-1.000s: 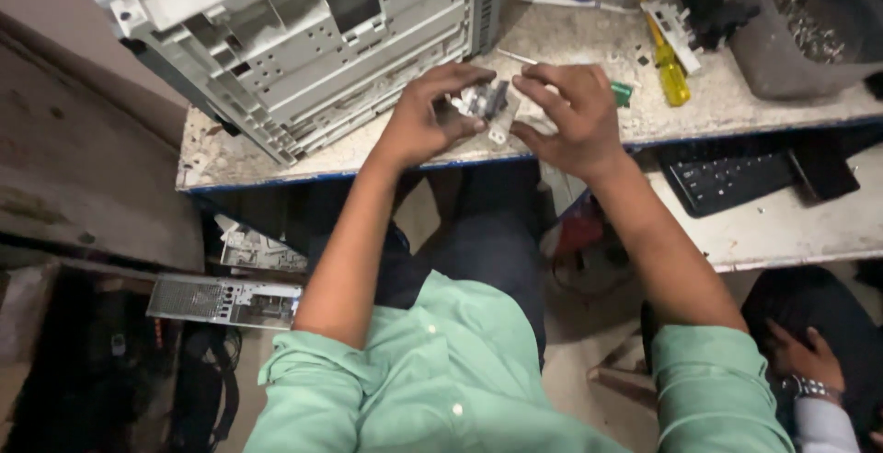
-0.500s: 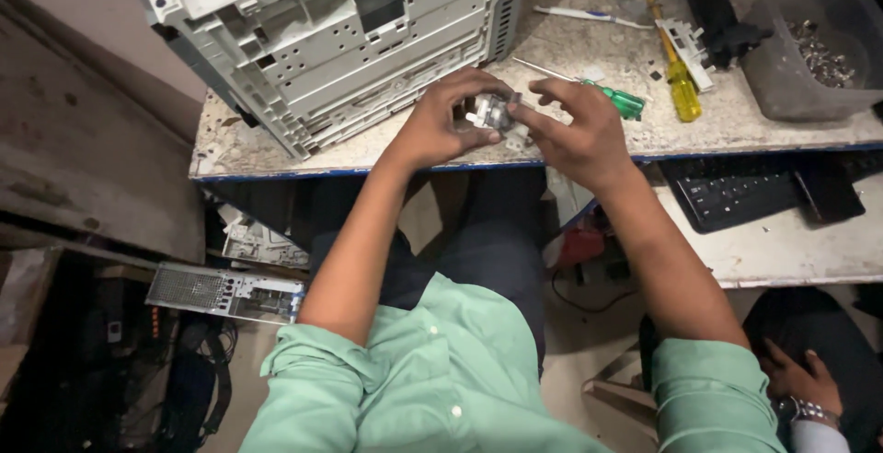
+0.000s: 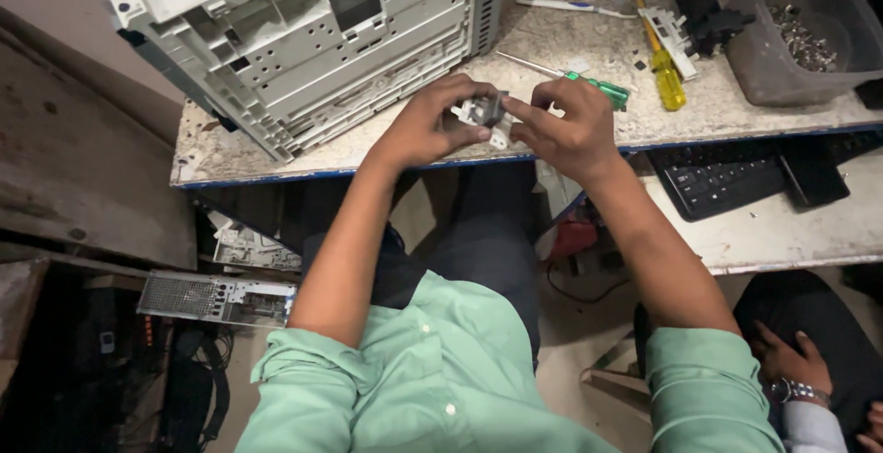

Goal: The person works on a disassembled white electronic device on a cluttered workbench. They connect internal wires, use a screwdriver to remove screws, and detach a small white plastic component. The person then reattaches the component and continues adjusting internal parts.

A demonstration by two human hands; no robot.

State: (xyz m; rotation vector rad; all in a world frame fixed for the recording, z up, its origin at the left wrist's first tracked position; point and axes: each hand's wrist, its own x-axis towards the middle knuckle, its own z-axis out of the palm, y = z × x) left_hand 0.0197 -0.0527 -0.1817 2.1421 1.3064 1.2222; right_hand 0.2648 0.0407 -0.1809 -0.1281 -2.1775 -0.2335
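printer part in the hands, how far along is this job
Done: the grey printer chassis sits stripped of covers on the bench. In hand: the left hand and right hand both grip a small grey part. Left: screwdrivers lie unused; the chassis remains open.

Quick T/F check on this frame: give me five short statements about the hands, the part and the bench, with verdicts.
1. Both hands, left hand and right hand, hold one small grey part. True.
2. The green-handled screwdriver is in the right hand. False: it lies on the workbench just behind that hand.
3. The stripped grey printer chassis sits on the bench to the left of the hands. True.
4. The grey tub is empty. False: it holds a heap of small metal pieces.
5. The black keyboard lies on top of the chassis. False: it lies on a lower shelf on the right.
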